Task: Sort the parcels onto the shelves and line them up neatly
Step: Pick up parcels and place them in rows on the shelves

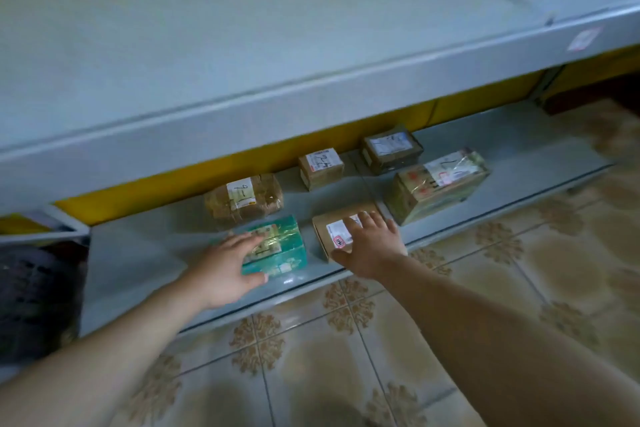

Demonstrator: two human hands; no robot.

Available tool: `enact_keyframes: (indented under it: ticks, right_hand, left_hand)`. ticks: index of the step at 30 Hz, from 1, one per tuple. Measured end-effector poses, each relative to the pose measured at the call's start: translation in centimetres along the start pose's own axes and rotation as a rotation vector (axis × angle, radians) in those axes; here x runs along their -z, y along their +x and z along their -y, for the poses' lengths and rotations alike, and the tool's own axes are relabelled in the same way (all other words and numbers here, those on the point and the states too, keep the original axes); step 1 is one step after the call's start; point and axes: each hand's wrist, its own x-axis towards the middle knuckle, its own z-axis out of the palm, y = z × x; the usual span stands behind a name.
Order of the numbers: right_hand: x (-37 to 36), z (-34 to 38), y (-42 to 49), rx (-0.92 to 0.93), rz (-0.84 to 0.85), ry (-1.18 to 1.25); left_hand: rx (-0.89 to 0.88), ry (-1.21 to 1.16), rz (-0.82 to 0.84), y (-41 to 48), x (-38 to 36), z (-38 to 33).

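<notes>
Several parcels lie on the grey bottom shelf (138, 263). My left hand (225, 267) holds a green parcel (287, 253) near the shelf's front edge, fingers on its top label, thumb against its front side. My right hand (370, 246) lies on a brown cardboard box (332, 229) beside it, fingers spread over the top, thumb on the front face. Behind these sit a taped brown parcel (244, 201), a small brown box (321, 168), a dark box (391, 149), and a larger wrapped box (436, 184) at the right.
A wide grey upper shelf (277, 45) overhangs the bottom one, with a yellow back panel (173, 180) between them. A dark basket (31, 302) stands at the far left. Patterned floor tiles (485, 288) run along the shelf's front.
</notes>
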Motion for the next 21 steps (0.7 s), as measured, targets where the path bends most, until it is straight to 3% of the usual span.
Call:
enact_keyframes:
  ticks: [5,12,16,21]
  right_hand:
    - [10.9,2.9,-9.5,0.038,0.075,0.032]
    - [23.5,11.6,-23.9,0.163,0.013,-0.01]
    - [28.6,20.2,-31.5,0.288,-0.077,-0.029]
    - [31.5,34.7,-40.6,0.448,-0.075,-0.086]
  left_hand:
    - [0.049,-0.08,-0.006,-11.9,8.4,-4.6]
    - [0.147,-0.097,-0.076,-31.1,17.7,-4.4]
    - [0.187,-0.057,-0.208,-42.9,21.4,-1.3]
    - [0.312,-0.117,-0.334,-59.5,24.6,4.8]
